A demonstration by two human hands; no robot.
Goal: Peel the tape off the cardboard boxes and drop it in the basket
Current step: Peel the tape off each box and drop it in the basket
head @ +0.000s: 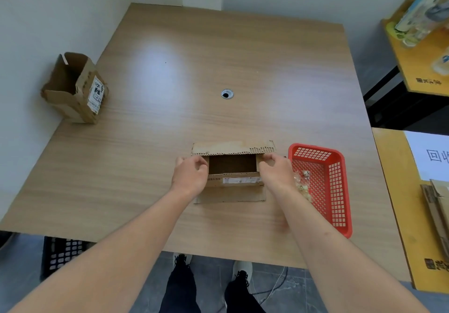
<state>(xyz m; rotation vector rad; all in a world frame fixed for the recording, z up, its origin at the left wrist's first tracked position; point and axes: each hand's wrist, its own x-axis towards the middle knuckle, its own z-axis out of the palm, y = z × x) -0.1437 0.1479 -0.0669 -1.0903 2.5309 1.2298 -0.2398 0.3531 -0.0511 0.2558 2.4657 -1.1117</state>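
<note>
A small open cardboard box point(232, 164) sits near the table's front edge, its flaps spread and a white label on its near side. My left hand point(190, 175) grips the box's left side flap. My right hand point(275, 171) grips the right side flap. Just right of the box stands a red plastic basket point(336, 186), and crumpled clear tape point(302, 180) lies in its near left part. A second open cardboard box point(75, 86) with a white label stands at the table's far left edge.
The wooden table point(218, 69) has a round cable hole point(227, 93) in its middle. A yellow side table with flat cardboard point(435, 205) stands to the right. A black crate point(62, 254) sits on the floor at the left, beside my feet.
</note>
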